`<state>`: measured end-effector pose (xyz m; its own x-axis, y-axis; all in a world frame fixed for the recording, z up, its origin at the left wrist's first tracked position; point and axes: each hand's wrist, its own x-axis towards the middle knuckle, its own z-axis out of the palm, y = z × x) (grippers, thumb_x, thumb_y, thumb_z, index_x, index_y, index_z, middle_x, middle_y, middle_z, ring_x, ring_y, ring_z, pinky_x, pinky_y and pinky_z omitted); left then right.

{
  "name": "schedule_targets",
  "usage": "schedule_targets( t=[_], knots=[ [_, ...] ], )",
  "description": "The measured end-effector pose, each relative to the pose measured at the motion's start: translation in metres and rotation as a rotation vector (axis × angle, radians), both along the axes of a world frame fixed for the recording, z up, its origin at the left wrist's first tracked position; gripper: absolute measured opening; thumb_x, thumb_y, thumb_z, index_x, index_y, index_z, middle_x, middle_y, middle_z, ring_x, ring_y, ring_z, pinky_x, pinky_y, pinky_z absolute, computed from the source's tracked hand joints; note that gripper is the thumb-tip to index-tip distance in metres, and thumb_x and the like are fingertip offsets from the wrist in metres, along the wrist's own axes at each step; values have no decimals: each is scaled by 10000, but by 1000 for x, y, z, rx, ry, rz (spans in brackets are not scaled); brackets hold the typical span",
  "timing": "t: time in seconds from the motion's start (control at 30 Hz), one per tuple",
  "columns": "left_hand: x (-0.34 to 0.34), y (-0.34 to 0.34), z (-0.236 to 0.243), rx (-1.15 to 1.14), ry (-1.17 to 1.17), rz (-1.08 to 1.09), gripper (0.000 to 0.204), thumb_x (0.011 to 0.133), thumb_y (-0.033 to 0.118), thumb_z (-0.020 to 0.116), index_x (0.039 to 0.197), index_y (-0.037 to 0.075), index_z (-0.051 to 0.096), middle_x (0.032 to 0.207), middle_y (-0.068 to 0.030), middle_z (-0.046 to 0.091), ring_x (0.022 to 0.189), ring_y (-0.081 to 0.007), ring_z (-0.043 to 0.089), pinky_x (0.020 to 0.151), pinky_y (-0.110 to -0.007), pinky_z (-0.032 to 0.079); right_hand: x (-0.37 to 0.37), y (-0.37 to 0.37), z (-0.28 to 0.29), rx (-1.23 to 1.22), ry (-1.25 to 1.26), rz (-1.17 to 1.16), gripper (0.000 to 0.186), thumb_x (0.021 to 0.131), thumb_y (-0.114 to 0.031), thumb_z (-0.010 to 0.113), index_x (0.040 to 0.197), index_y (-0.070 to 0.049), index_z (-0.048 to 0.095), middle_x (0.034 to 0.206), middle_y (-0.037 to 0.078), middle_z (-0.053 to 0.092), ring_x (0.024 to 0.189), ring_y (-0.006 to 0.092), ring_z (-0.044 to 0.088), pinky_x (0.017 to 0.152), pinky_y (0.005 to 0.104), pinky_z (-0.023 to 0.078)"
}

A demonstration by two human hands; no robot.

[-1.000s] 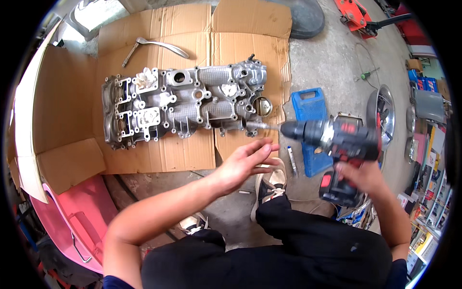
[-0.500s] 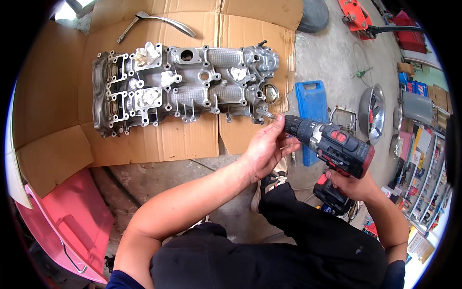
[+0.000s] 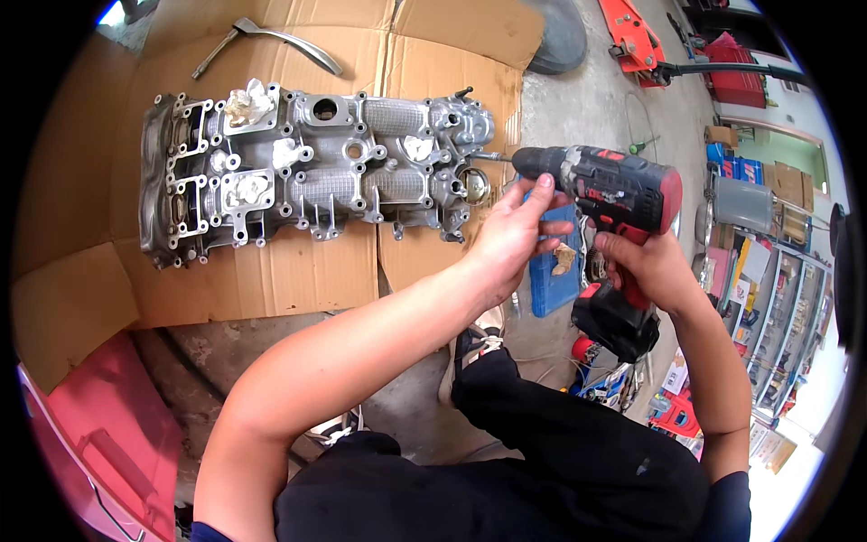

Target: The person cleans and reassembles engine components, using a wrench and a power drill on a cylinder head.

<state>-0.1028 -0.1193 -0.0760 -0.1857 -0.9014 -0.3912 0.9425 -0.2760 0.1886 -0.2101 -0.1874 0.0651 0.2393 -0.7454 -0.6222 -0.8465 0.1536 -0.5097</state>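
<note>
Lower left: smooth pink plastic piece. Flat brown cardboard, creased, spans left to centre. Upper left, shiny metal ratchet with curved handle. Left of centre, grey cast-metal housing, grid-textured panels, round bosses, crumpled white wads in openings. Centre: left hand half open, fingers loosely curled beside the drill's front; contact unclear. Right of centre: black-and-red cordless drill, light lettering on its side, slim metal bit pointing left at the housing's right end. Right hand wrapped around its grip. Blue case below.
</note>
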Motion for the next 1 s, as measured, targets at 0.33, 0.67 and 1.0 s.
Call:
schedule_targets(
  t=[0.33,0.67,1.0],
  knots=[
    [6,-29,-2,39,-54,59,416,939,486,513,1144,124,513,1071,-14,586,879,-128,564,773,-307,422,15,-32,-6,67,-19,-10,220,869,-185,658,1018,-30,610,622,7,519,468,110,504,448,250,407],
    [16,-7,-38,165,-613,-29,312,941,197,541,1201,26,511,999,-70,630,788,-125,592,693,-259,470,61,-82,17,50,242,273,171,829,-129,673,807,-8,555,570,24,521,435,101,509,411,262,422],
    [169,-87,-33,-175,-2015,-450,379,801,65,561,1179,45,584,1112,-157,646,1061,-281,609,923,-358,475,57,-82,30,85,230,369,171,786,-136,635,821,11,554,596,29,509,438,98,498,396,263,436]
  ],
)
